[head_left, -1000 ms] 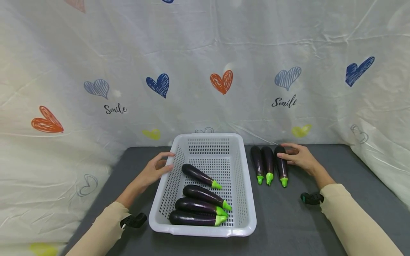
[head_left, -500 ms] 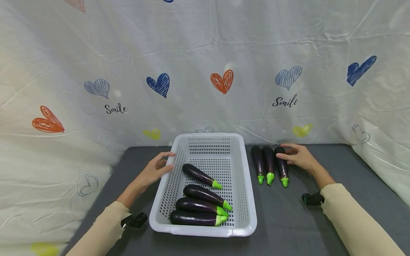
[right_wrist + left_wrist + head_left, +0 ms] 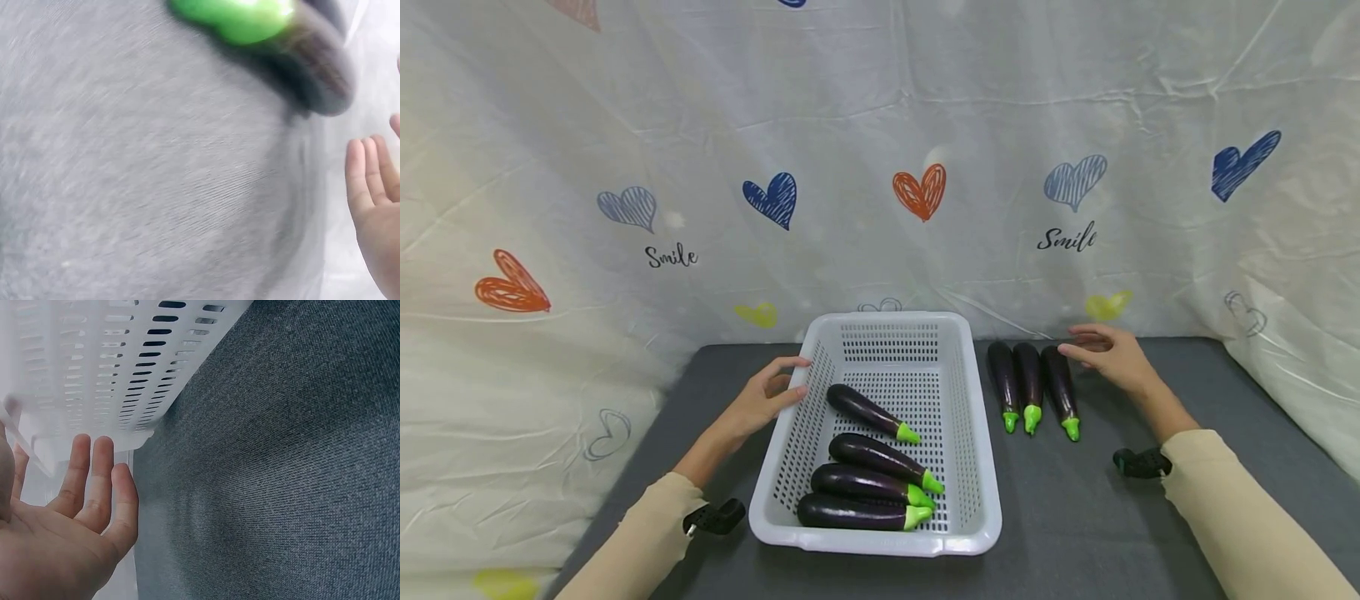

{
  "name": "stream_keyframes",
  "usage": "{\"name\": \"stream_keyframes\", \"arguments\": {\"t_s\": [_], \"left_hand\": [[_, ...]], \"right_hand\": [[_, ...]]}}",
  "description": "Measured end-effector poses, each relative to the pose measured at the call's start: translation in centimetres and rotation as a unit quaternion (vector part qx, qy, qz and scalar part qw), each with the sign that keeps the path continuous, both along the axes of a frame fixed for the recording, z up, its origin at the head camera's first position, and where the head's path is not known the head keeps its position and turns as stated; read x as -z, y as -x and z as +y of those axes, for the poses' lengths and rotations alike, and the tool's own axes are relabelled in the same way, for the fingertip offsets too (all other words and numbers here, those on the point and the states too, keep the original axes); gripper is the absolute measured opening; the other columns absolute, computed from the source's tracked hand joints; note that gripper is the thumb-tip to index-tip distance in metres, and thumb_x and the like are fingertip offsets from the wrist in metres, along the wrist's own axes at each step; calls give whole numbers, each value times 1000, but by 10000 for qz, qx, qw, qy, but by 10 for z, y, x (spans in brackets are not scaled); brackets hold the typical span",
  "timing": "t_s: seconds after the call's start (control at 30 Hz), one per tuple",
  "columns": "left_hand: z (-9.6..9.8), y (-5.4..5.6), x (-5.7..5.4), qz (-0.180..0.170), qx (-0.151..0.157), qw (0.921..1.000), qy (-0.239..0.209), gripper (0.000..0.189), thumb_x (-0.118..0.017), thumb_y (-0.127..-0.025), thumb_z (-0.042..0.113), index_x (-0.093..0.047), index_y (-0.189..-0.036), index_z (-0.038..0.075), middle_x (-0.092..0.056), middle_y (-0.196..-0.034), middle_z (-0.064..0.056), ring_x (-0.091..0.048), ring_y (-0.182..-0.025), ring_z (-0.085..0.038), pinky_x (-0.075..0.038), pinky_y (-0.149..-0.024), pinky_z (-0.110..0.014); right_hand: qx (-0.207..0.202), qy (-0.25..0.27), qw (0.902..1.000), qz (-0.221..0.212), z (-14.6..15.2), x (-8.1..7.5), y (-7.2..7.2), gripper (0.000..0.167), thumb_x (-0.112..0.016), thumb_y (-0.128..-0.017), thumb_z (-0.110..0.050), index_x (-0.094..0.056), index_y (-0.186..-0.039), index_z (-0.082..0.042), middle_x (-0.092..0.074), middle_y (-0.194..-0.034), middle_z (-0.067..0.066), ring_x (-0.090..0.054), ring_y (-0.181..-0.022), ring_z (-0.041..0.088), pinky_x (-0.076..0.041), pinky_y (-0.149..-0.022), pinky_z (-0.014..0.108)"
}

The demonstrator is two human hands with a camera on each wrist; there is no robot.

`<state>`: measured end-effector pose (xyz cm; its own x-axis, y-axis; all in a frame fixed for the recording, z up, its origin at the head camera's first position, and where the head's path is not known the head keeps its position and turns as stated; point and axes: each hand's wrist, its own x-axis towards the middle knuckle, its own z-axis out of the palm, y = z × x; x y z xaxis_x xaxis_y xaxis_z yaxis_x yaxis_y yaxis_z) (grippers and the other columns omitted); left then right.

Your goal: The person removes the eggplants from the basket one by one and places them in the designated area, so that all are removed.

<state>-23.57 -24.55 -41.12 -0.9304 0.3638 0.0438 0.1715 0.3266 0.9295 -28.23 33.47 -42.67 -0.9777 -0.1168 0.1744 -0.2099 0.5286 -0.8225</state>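
My left hand (image 3: 758, 402) is at the left rim of a white perforated plastic basket (image 3: 987, 467), thumb and forefinger tips touching the rim. In the left wrist view, the other fingers (image 3: 100, 481) lie loosely extended beside the basket's outer wall. Inside the basket, several dark purple eggplants (image 3: 859, 510) with green stems lie slanted. To its right, three more line up on the table. My right hand (image 3: 1108, 358) is by the upper end of the rightmost eggplant (image 3: 1060, 387), fingers extended and apart from it in the right wrist view, holding nothing.
A dark grey cloth (image 3: 1060, 517) covers the table. Behind it hangs a pale curtain (image 3: 850, 258) printed with hearts, meeting the table's back edge near the eggplants. The other two loose eggplants (image 3: 1028, 375) lie between the basket and the rightmost one.
My right hand has let go of the rightmost eggplant and moved slightly right and back. That eggplant's stem end has swung a little right. The left hand and basket have stayed put.
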Motion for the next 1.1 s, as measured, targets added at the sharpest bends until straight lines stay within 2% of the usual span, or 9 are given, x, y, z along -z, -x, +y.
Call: {"name": "stream_keyframes", "arguments": {"t_s": [0.1, 0.17, 0.33, 0.43, 0.6, 0.7, 0.83, 0.93, 1.1], "left_hand": [[0, 0, 0, -7, -13, 10000, 10, 50, -63, -104, 20, -44, -150, 16, -55, -130, -27, -67, -99, -34, -57, -78, -47], [0, 0, 0, -6, -17, 10000, 8, 50, -64, -104, 20, -44, -150, 15, -55, -131, -27, -67, -99, -34, -57, -78, -47], [-1, -2, -1, 7, -33, 10000, -25, 51, -65, -103, 19, -45, -149, 12, -56, -130, -26, -66, -101, -35, -56, -80, -46], [0, -2, -2, 25, -39, 10000, -21, 51, -65, -103, 19, -45, -149, 12, -56, -131, -26, -66, -102, -34, -55, -81, -45], [0, -3, -2, 39, -30, 10000, -54, 51, -65, -103, 19, -46, -149, 11, -55, -133, -26, -64, -105, -35, -54, -83, -46], [0, -2, -2, 55, -24, 10000, -69, 51, -65, -103, 19, -46, -149, 11, -55, -134, -26, -64, -106, -35, -54, -83, -46], [0, -2, -2, 89, -27, 9999, -59, 51, -65, -103, 19, -46, -149, 11, -54, -134, -26, -64, -106, -35, -55, -83, -46], [0, -2, -2, 95, -27, 9999, -56, 50, -66, -103, 19, -46, -149, 11, -54, -135, -26, -64, -107, -35, -54, -84, -46], [0, -2, -2, 106, -15, 9999, -56, 51, -66, -102, 19, -47, -149, 11, -55, -135, -26, -63, -108, -35, -54, -84, -46]], "right_hand": [[182, 266, 9991, 272, -1, -6, 1, 57, -71, -99, -30, -55, -139, 6, -59, -129, 28, -63, -95, 1, -57, -77, 33], [273, 478, 9977, 387, -3, -11, 1, 55, -72, -98, -30, -56, -136, 7, -63, -124, 21, -63, -92, -3, -57, -76, 28], [212, 774, 9949, 617, -17, -22, -1, 51, -73, -98, -27, -59, -133, 6, -67, -112, 0, -66, -92, 1, -56, -76, 25], [-25, 993, 9924, 732, -26, -26, -1, 44, -72, -98, -21, -60, -130, 7, -66, -111, -3, -67, -94, 6, -56, -77, 27], [-419, 1457, 9855, 767, -41, -31, -1, 30, -70, -98, -9, -64, -123, 5, -67, -108, -3, -68, -95, 9, -57, -78, 30], [-569, 1559, 9832, 757, -51, -34, -2, 29, -70, -98, -6, -63, -122, 8, -68, -107, -1, -68, -93, 9, -57, -77, 31], [-672, 1463, 9841, 746, -63, -40, -5, 34, -69, -99, -7, -59, -123, 13, -67, -108, 8, -68, -91, 9, -58, -77, 33], [-680, 1382, 9857, 677, -71, -44, -8, 36, -69, -99, -9, -59, -125, 13, -65, -112, 13, -67, -93, 9, -57, -78, 33], [-734, 1352, 9865, 559, -84, -49, -7, 37, -70, -99, -13, -60, -128, 9, -65, -117, 14, -67, -95, 11, -57, -81, 34]]}}
